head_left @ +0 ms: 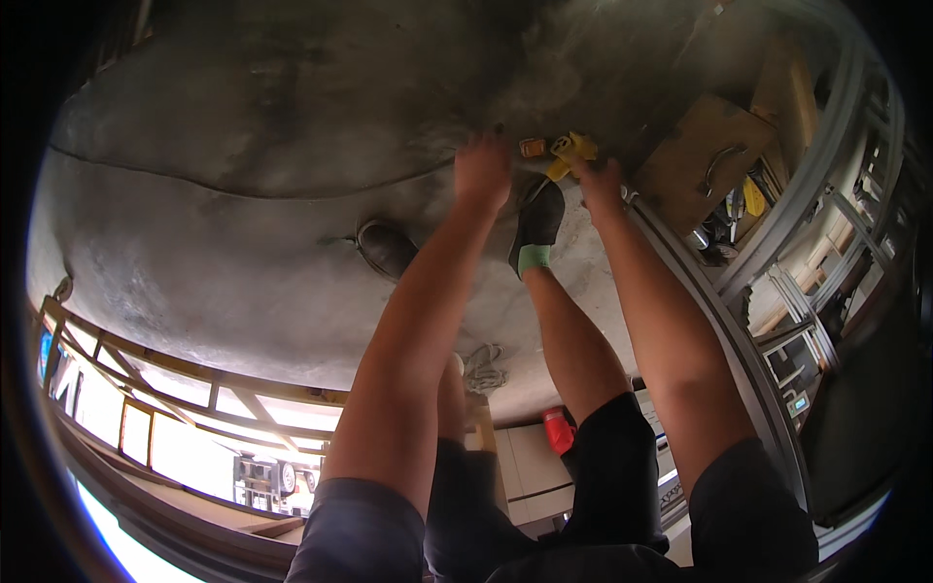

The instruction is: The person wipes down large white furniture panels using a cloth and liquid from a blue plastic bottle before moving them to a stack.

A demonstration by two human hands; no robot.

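Observation:
My left hand (482, 173) is over the dark grey floor, its fingers curled. A thin dark cable (321, 197) runs in from the left and meets this hand at the wrist side. A small dark tip shows above its fingers; what they hold is hidden. To the right, my right hand (601, 183) is closed around a bright yellow object (573, 148) with dark holes or marks on its end; its exact kind is unclear. Between the hands a small orange-brown block (533, 148) lies on the floor, just above my dark shoe (540, 209).
A second dark shoe (387, 249) is on the left. Grey gloves (484, 371) lie between my legs, with a red padded thing (558, 430) beyond. A wooden panel with a handle (705, 155) and metal rails (797, 194) stand on the right. Wooden framing (214, 389) borders the lower left.

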